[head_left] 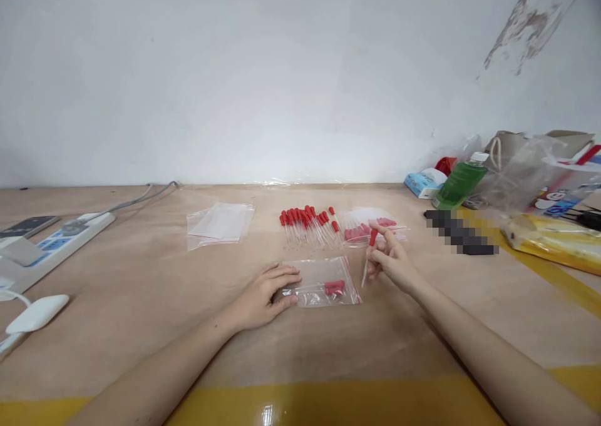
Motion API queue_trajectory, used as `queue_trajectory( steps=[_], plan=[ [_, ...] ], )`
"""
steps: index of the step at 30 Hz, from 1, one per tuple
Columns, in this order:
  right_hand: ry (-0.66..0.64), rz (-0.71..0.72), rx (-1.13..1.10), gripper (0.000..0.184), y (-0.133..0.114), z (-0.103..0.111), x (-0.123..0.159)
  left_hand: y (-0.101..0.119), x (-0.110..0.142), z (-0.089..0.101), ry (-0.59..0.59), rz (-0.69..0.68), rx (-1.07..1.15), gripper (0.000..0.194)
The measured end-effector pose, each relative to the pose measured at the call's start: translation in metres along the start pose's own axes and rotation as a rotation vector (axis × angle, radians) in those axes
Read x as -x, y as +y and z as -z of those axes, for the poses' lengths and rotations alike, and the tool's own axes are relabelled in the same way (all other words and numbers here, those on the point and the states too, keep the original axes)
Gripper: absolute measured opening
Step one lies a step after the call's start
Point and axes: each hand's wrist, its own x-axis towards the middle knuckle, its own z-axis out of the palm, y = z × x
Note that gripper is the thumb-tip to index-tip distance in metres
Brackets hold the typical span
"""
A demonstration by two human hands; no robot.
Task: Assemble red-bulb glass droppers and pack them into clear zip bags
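Between the fingers of my right hand (389, 257) is a glass dropper (373, 237), red bulb up and thin tip slanting down, just right of a clear zip bag (312, 268). A few red-bulbed droppers lie inside this bag, bulbs toward its red-lined right end. My left hand (263, 294) lies flat at the bag's left end, fingers stretched out and thumb apart, fingertips on the plastic. Behind the bag is a pile of loose droppers (307, 223) with red bulbs. Another zip bag with droppers in it (361, 223) lies beyond my right hand.
Flat plastic bags (220, 223) are stacked at the back left. A power strip (56, 248) with cables and a phone (29, 226) are far left. On the right stand a green bottle (462, 181), a tissue pack (422, 183) and a yellow packet (554, 241). The wall closes off the back.
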Motion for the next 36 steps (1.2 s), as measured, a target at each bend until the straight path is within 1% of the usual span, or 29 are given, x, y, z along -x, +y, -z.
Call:
queue_trajectory(
  steps=[3, 6, 8, 9, 11, 13, 15, 19, 21, 23, 25, 27, 31, 33, 36],
  plan=[
    [0.165, 0.048, -0.021, 0.070, 0.011, -0.001, -0.006, -0.001, 0.000, 0.000, -0.003, -0.006, 0.001, 0.036],
    [0.223, 0.079, -0.048, 0.066, 0.023, -0.007, -0.008, -0.001, 0.000, 0.000, -0.007, -0.012, -0.002, 0.035],
    [0.211, 0.079, -0.097, 0.064, 0.029, -0.013, -0.005, -0.001, 0.000, 0.000, -0.005, -0.014, -0.003, 0.037],
    [0.183, 0.071, -0.131, 0.061, 0.031, -0.016, -0.003, 0.000, 0.000, 0.000, -0.002, -0.013, -0.003, 0.038],
    [0.102, 0.045, -0.187, 0.054, 0.033, -0.021, 0.001, 0.001, 0.000, 0.000, 0.001, 0.001, -0.007, 0.042],
    [0.001, 0.026, -0.165, 0.047, 0.034, -0.021, 0.004, 0.001, 0.001, 0.000, -0.003, 0.016, -0.014, 0.045],
    [-0.062, 0.072, 0.000, 0.038, 0.032, -0.016, 0.005, 0.001, 0.001, 0.000, -0.006, 0.018, -0.017, 0.046],
    [-0.069, 0.286, 0.493, 0.021, 0.026, -0.002, 0.003, 0.000, 0.001, -0.001, 0.004, 0.011, -0.015, 0.046],
    [-0.112, 0.351, 0.636, 0.016, 0.024, 0.001, 0.002, 0.000, 0.001, -0.001, 0.005, 0.014, -0.020, 0.046],
    [-0.160, 0.382, 0.683, 0.014, 0.024, 0.000, 0.002, 0.000, 0.002, -0.002, 0.005, 0.021, -0.025, 0.046],
    [-0.178, 0.366, 0.630, 0.016, 0.026, -0.005, 0.002, 0.000, 0.001, -0.002, 0.000, 0.027, -0.028, 0.045],
    [-0.191, 0.310, 0.518, 0.021, 0.028, -0.009, 0.004, 0.000, 0.001, -0.001, -0.008, 0.025, -0.024, 0.045],
    [-0.271, 0.216, 0.314, 0.027, 0.028, -0.015, 0.009, 0.001, 0.000, -0.001, -0.004, 0.007, -0.011, 0.043],
    [-0.296, 0.180, 0.251, 0.029, 0.027, -0.016, 0.010, 0.001, 0.000, -0.001, 0.000, 0.002, -0.008, 0.043],
    [-0.289, 0.134, 0.190, 0.030, 0.027, -0.018, 0.009, 0.001, 0.000, -0.001, -0.004, 0.003, -0.010, 0.042]
  ],
)
